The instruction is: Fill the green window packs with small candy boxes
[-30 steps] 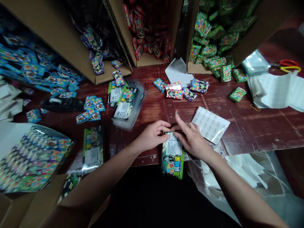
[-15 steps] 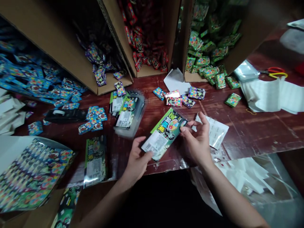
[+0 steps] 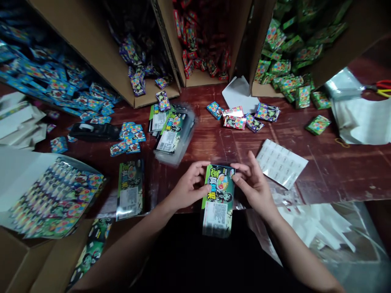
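Note:
Between my hands is a flat green-and-black printed packet (image 3: pixel 218 199), held upright near the table's front edge with its label at the lower end. My left hand (image 3: pixel 194 183) pinches its left edge, thumb on the front. On the upper right edge, my right hand (image 3: pixel 253 185) grips it with the thumb in front and the forefinger raised. A similar packet (image 3: pixel 130 187) lies flat to the left. Beyond my hands is a stack of clear bags with printed cards (image 3: pixel 174 134). A sheet of white stickers (image 3: pixel 282 163) rests right of my right hand.
Cardboard boxes of blue (image 3: pixel 55 85), purple (image 3: pixel 137 79), red (image 3: pixel 191 36) and green sachets (image 3: pixel 288 81) line the back. Several loose sachets (image 3: pixel 234 122) lie mid-table. A black tape-like object (image 3: pixel 94 132) is at left, near printed sheets (image 3: pixel 61 195). Scissors (image 3: pixel 383 87) lie far right.
The packet has turned from slanted to upright and come closer to my body. My left hand has moved up from its lower corner to its left edge. The view has shifted left.

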Tool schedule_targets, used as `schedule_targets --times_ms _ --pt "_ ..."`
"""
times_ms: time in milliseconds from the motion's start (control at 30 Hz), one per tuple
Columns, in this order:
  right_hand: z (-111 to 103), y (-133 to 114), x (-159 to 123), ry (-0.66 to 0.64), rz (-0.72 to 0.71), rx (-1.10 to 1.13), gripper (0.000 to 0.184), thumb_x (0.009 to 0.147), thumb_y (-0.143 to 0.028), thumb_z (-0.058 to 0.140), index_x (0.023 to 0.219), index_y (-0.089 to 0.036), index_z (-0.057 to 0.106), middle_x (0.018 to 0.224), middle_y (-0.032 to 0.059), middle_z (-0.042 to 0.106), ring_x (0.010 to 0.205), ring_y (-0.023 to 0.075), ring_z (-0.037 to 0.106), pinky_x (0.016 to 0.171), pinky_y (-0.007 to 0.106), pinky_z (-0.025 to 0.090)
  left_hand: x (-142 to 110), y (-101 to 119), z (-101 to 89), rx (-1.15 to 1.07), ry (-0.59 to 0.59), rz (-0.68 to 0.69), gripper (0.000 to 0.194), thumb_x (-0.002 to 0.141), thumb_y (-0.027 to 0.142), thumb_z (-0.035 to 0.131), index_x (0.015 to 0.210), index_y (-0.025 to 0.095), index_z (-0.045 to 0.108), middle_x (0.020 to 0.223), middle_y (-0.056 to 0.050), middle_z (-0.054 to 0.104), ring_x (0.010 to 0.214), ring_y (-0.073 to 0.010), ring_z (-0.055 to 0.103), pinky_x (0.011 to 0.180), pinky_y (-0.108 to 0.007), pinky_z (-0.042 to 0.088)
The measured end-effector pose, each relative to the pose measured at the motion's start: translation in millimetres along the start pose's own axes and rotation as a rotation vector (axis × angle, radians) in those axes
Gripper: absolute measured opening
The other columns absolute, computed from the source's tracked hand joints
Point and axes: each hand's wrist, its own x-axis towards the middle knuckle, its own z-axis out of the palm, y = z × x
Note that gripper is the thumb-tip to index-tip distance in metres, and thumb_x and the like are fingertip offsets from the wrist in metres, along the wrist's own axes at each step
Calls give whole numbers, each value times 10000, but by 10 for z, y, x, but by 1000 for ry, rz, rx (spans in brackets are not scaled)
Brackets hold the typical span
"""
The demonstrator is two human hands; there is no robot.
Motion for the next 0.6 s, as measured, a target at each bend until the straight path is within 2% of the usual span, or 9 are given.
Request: schedule_targets --times_ms 100,200,267,333,433,500,600 --pt "44 -13 -10 46 97 41 627 914 -364 667 1488 -333 417 1168 50 676 915 152 640 875 351 560 38 -6 -41 -74 10 -30 383 835 222 724 1172 233 541 1107 -44 646 988 -172 643 884 -311 509" --pt "135 -67 13 69 107 30 553 890 -358 692 1407 -305 503 1070 42 672 910 163 629 861 349 560 100 25 -28 -62 90 -28 135 909 277 658 1006 196 610 1210 -63 654 1098 -184 622 952 -326 481" --pt "204 -108 31 114 38 9 603 887 -338 693 1440 -332 452 1044 32 638 901 163 611 842 335 556 128 54 7 -59 160 -4 115 911 276 660 956 180 617 1234 -75 668 1144 -194 615 998 -348 462" --pt "250 -146 44 156 -30 -25 740 891 -319 684 1526 -387 310 1137 42 597 890 163 594 820 330 557 138 74 35 -92 231 18 170 888 252 690 1021 191 603 1159 -65 708 1094 -184 638 983 -352 470" --pt "232 -201 61 93 -63 -61 871 918 -313 643 1588 -422 97 1196 49 584 890 168 602 812 343 564 120 87 24 -116 255 16 331 870 244 714 1178 217 597 1124 -50 723 1023 -168 655 941 -337 490" --pt "174 -242 71 -7 -54 -63 858 933 -313 626 1596 -393 87 1086 37 627 901 174 619 824 349 565 102 104 -14 -77 199 -25 289 879 280 711 1153 205 658 1140 -57 722 1022 -171 658 948 -334 489" --pt "96 -310 86 -93 -23 -55 834 917 -315 663 1585 -368 166 993 25 653 902 181 634 826 355 566 100 173 -62 4 139 -62 206 900 344 689 1024 186 732 1117 -63 733 1026 -177 662 974 -342 477"
